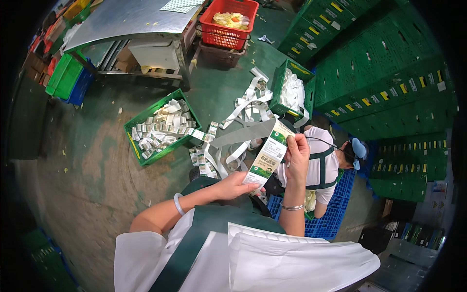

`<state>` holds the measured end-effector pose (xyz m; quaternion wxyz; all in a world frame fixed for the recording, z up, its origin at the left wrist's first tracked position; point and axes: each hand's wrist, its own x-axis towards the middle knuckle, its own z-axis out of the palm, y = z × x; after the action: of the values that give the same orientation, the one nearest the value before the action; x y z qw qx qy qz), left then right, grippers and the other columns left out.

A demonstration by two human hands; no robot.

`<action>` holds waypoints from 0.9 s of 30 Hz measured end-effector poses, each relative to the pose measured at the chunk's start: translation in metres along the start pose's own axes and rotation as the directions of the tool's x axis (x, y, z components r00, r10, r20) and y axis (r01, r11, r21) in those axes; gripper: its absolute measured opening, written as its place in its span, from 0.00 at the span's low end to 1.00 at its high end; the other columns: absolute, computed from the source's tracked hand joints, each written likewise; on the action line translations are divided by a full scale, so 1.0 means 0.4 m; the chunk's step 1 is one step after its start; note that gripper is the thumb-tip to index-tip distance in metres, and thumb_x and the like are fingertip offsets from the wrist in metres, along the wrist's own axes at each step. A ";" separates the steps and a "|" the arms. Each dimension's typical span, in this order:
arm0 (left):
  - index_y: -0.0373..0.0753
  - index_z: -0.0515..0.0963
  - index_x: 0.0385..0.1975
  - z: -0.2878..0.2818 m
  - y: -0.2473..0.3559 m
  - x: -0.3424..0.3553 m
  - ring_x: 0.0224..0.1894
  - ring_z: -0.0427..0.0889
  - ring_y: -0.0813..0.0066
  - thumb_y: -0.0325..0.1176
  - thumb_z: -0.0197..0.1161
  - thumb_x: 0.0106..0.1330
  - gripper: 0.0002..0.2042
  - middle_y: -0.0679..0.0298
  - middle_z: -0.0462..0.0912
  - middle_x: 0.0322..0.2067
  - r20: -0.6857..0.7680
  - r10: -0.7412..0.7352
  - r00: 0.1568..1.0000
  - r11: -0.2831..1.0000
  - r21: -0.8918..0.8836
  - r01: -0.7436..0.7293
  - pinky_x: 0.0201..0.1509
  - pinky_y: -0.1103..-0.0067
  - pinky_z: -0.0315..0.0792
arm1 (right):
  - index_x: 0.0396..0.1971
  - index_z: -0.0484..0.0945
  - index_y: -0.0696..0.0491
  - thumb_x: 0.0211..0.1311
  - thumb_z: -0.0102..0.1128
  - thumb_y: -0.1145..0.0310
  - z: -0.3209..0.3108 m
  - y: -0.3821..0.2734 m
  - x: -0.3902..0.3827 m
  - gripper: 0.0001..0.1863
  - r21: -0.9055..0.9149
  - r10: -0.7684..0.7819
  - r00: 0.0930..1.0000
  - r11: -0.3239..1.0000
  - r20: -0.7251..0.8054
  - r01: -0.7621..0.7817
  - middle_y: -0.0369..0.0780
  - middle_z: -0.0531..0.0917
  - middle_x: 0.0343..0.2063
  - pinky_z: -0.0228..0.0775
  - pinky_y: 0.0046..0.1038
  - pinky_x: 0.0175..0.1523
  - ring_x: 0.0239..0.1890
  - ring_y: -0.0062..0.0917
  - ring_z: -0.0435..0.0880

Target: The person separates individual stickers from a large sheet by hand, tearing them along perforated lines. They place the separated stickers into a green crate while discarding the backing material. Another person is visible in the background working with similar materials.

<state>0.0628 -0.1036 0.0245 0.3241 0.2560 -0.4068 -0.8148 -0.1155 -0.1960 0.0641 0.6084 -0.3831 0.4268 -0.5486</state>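
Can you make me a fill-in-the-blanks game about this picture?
1. The left hand and the right hand hold a long label strip between ____ hands.
2. The crate full of loose labels on the floor is ____ in colour.
3. The basket beside the metal table is ____ in colour.
4. The left wrist wears a pale ____.

Missing words: both; green; red; bracelet

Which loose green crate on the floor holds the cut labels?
The green crate left of the hands, filled with small cut labels. The other crate, farther right, holds white backing strip.
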 end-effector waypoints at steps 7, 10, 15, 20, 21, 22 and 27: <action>0.34 0.69 0.52 0.043 -0.048 0.015 0.46 0.76 0.72 0.36 0.47 0.68 0.17 0.59 0.79 0.42 0.152 0.086 0.985 0.945 0.299 -0.129 0.53 0.77 0.66 | 0.25 0.72 0.55 0.55 0.58 0.74 -0.011 -0.058 -0.030 0.04 -0.200 0.249 0.912 0.961 0.326 -0.191 0.28 0.71 0.19 0.50 0.12 0.21 0.17 0.07 0.61; 0.35 0.67 0.54 0.072 -0.086 0.020 0.52 0.70 0.68 0.34 0.47 0.68 0.17 0.56 0.72 0.50 0.212 0.047 0.976 0.919 0.374 -0.125 0.57 0.75 0.62 | 0.23 0.72 0.56 0.55 0.60 0.71 -0.020 -0.051 -0.022 0.07 -0.525 0.441 0.728 0.841 0.524 -0.132 0.27 0.70 0.17 0.53 0.13 0.24 0.21 0.08 0.62; 0.34 0.64 0.54 0.118 -0.145 0.048 0.51 0.69 0.66 0.36 0.48 0.68 0.18 0.55 0.72 0.47 0.307 0.009 0.952 0.936 0.331 -0.116 0.55 0.73 0.63 | 0.25 0.73 0.58 0.56 0.61 0.70 -0.025 0.005 -0.008 0.08 -0.750 0.635 0.465 0.653 0.617 0.102 0.29 0.71 0.17 0.58 0.18 0.24 0.22 0.10 0.64; 0.35 0.68 0.49 0.165 -0.211 0.061 0.45 0.72 0.65 0.37 0.52 0.66 0.16 0.55 0.73 0.43 0.129 0.103 0.986 0.956 0.262 -0.134 0.50 0.72 0.66 | 0.24 0.72 0.58 0.56 0.61 0.68 -0.043 0.053 0.007 0.10 -0.783 0.732 0.294 0.612 0.615 0.114 0.30 0.71 0.16 0.57 0.18 0.24 0.21 0.10 0.62; 0.35 0.67 0.49 0.173 -0.224 0.062 0.45 0.71 0.65 0.37 0.52 0.66 0.16 0.55 0.73 0.43 0.069 0.149 0.986 0.953 0.257 -0.162 0.50 0.72 0.65 | 0.24 0.72 0.58 0.56 0.61 0.68 -0.046 0.073 0.010 0.10 -0.780 0.741 0.249 0.611 0.624 0.136 0.30 0.71 0.16 0.57 0.18 0.24 0.21 0.10 0.62; 0.35 0.67 0.50 0.182 -0.237 0.062 0.46 0.71 0.65 0.37 0.52 0.66 0.17 0.56 0.72 0.44 0.007 0.194 0.981 0.949 0.254 -0.189 0.51 0.72 0.65 | 0.24 0.72 0.58 0.56 0.61 0.68 -0.050 0.093 0.013 0.11 -0.776 0.749 0.203 0.611 0.631 0.158 0.30 0.71 0.16 0.57 0.18 0.24 0.21 0.10 0.62; 0.35 0.63 0.55 0.189 -0.268 0.039 0.55 0.65 0.65 0.36 0.52 0.66 0.20 0.57 0.67 0.52 -0.209 0.166 0.964 0.967 0.228 -0.117 0.58 0.73 0.59 | 0.24 0.73 0.59 0.54 0.60 0.68 -0.003 0.167 0.025 0.10 -0.779 0.788 0.002 0.608 0.615 0.153 0.34 0.74 0.18 0.63 0.22 0.30 0.24 0.14 0.66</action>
<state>-0.0333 -0.0281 -0.0261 0.3966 0.3504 -0.4697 -0.7066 -0.0935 -0.1989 0.0002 0.6572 -0.7009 0.1571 0.2282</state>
